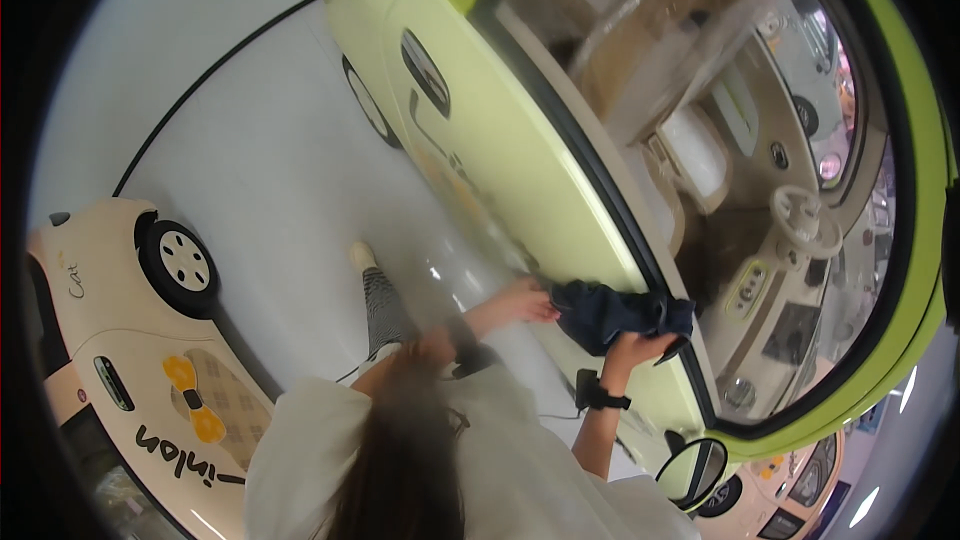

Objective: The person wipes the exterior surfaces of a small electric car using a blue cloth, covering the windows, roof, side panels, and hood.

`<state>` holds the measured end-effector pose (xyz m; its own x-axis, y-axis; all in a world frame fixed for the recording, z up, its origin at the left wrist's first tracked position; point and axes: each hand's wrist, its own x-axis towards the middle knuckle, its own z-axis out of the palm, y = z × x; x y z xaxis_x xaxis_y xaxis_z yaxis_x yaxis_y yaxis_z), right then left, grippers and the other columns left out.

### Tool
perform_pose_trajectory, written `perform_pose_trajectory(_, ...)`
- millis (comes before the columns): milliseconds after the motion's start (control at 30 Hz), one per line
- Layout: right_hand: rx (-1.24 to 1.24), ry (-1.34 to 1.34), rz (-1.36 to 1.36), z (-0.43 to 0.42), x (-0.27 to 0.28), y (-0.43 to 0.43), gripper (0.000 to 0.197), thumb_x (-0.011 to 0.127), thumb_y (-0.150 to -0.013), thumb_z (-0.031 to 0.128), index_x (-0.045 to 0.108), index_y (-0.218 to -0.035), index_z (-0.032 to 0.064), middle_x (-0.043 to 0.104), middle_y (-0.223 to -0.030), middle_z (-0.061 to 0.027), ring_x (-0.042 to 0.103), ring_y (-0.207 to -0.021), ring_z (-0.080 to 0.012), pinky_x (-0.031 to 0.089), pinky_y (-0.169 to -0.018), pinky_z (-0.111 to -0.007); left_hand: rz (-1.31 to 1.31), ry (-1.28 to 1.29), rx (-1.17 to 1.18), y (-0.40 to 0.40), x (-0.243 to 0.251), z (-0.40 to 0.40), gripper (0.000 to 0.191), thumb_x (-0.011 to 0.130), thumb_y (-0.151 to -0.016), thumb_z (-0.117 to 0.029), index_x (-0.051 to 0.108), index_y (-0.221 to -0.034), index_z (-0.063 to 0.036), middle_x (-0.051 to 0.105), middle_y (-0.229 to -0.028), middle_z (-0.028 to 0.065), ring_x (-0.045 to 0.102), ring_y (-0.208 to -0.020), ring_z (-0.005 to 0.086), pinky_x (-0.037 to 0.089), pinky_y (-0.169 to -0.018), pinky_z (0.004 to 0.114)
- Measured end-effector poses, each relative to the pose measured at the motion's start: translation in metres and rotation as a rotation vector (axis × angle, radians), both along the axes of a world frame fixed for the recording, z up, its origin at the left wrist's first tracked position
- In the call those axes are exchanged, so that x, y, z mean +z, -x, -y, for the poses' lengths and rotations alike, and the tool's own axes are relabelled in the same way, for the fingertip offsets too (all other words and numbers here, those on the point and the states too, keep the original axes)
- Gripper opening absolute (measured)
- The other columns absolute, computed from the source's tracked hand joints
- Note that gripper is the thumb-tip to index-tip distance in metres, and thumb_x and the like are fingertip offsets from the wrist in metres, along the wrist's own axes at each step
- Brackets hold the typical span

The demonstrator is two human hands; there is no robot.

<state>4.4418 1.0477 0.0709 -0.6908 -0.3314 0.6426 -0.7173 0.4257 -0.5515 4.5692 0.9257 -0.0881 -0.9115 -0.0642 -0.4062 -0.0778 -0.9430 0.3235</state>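
Note:
A dark blue cloth (pixel 600 311) lies bunched against the upper door of a pale green car (pixel 517 157), just below the window edge. My right hand (pixel 637 352) grips the cloth's right end beside the black window seal (pixel 645 262). At the cloth's left end is my left hand (pixel 529 301), its fingers close to the fabric; whether they touch it is not clear. Both wrists wear black bands. Through the car's window show a beige steering wheel (pixel 806 223), the dashboard and seats with clear plastic film over them.
The car's side mirror (pixel 694 472) stands out near my right forearm. Behind me on the left is a cream car (pixel 150 345) with a bow decoration. Grey floor (pixel 277 127) with a black line (pixel 210 79) lies between the two cars. A pink car (pixel 780 480) is at lower right.

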Motion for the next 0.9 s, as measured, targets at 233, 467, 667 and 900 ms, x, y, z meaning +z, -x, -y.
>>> perform_pose_trajectory(233, 0.026, -0.183, -0.214, 0.165, 0.008, -0.015, 0.030, 0.065, -0.081, 0.008, 0.062, -0.110, 0.0009, 0.063, -0.111, -0.0186, 0.057, -0.105, -0.0385, 0.041, -0.095, -0.043, 0.093, 0.106, -0.001, -0.026, 0.034, 0.123, 0.044, 0.061, -0.088, -0.005, 0.029, -0.116, 0.0059, 0.063, -0.096, 0.0317, 0.069, -0.081, 0.0386, 0.059, -0.073, 0.048)
perform_pose_trajectory(467, 0.119, -0.121, -0.265, 0.307, 0.028, -0.055, 0.029, 0.069, -0.079, 0.007, 0.064, -0.108, 0.0021, 0.063, -0.113, -0.0183, 0.057, -0.107, -0.0377, 0.040, -0.098, -0.043, 0.184, 0.524, -0.013, -0.096, 0.066, 0.277, 0.063, 0.066, -0.083, -0.001, 0.028, -0.133, 0.0042, 0.067, -0.089, 0.0238, 0.070, -0.081, 0.0294, 0.058, -0.060, 0.041)
perform_pose_trajectory(667, 0.152, -0.039, -0.272, 0.382, 0.038, -0.079, 0.038, 0.079, -0.070, 0.015, 0.066, -0.103, 0.0017, 0.065, -0.109, -0.0177, 0.059, -0.104, -0.0370, 0.042, -0.095, -0.042, 0.111, 0.930, 0.024, -0.102, 0.070, 0.338, 0.059, 0.071, -0.085, -0.014, 0.032, -0.129, -0.0036, 0.067, -0.088, 0.0139, 0.066, -0.075, 0.0178, 0.053, -0.068, 0.030)
perform_pose_trajectory(900, 0.194, -0.096, -0.267, 0.451, 0.043, -0.087, 0.053, 0.082, -0.070, 0.021, 0.063, -0.114, -0.0009, 0.062, -0.116, -0.0204, 0.056, -0.111, -0.0391, 0.040, -0.100, -0.043, -0.189, 1.088, -0.390, -0.113, 0.113, 0.408, 0.030, 0.067, -0.090, -0.028, 0.056, -0.094, -0.0009, 0.069, -0.079, 0.0097, 0.068, -0.071, 0.0162, 0.053, -0.064, 0.028)
